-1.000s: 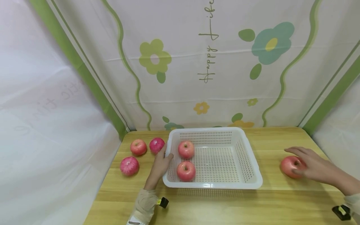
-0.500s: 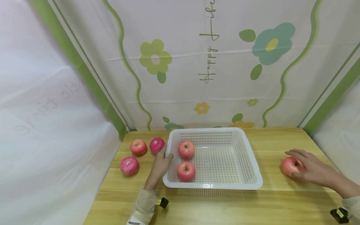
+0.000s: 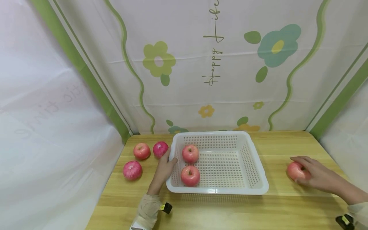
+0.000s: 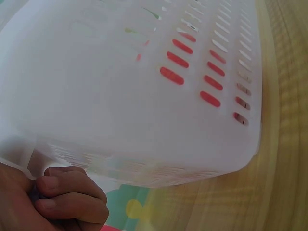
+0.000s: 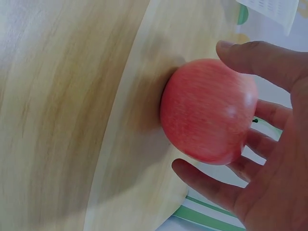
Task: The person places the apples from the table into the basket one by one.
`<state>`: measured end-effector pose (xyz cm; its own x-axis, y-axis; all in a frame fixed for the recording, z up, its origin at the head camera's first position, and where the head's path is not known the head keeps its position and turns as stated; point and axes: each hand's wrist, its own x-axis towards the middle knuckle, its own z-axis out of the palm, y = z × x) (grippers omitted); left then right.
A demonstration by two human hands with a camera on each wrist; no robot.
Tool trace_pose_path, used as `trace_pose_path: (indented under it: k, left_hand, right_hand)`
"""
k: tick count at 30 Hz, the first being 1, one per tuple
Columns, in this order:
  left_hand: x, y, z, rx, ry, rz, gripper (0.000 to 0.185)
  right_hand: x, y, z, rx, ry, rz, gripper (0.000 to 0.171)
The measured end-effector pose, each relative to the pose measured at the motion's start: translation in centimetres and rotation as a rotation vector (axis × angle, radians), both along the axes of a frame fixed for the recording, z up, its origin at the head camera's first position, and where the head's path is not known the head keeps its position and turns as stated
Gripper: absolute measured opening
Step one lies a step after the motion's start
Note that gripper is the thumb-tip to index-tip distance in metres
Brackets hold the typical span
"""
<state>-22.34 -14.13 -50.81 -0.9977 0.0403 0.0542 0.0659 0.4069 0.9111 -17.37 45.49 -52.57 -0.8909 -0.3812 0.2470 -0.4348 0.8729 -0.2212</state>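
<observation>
"Where is the right hand (image 3: 311,174)?"

"At the right of the wooden table (image 3: 215,212), thumb and fingers curved round the red apple (image 3: 296,171). The wrist view shows the little finger spread away from the fruit and a gap before the palm."

"Is it squeezing?"

"How firmly, I can't tell. The apple sits on the wood, its stem pointing toward the palm."

"And the left hand (image 3: 165,167)?"

"Gripping the white basket (image 3: 218,190) by its left rim, thumb over the edge, other fingers curled on the outer side."

"What about edges?"

"The basket's far rim stands close to the table's far edge, by the patterned curtain (image 3: 178,91). The right forearm comes in from the near right."

"Room to move?"

"A stretch of wood separates the basket's right rim from the held apple. Inside, two apples (image 3: 190,175) lie along the left wall, slotted floor showing right of them."

"Left of the basket?"

"Another apple (image 3: 141,151) and two magenta round things (image 3: 132,170), the farther one just beside the left fingers."
</observation>
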Motion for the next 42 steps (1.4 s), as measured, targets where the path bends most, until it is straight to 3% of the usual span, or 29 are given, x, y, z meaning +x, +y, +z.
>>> trace_pose_path:
  k: [15,42]
  left_hand:
    - [0.03,-0.1,-0.09,0.027,-0.013,-0.008,0.067]
    - [0.02,-0.05,0.01,0.03,-0.018,-0.01,0.069]
  right_hand:
    - [-0.1,0.21,-0.34,0.035,0.062,-0.009,0.077]
    - [-0.21,0.16,-0.02,0.025,0.069,0.002,0.075]
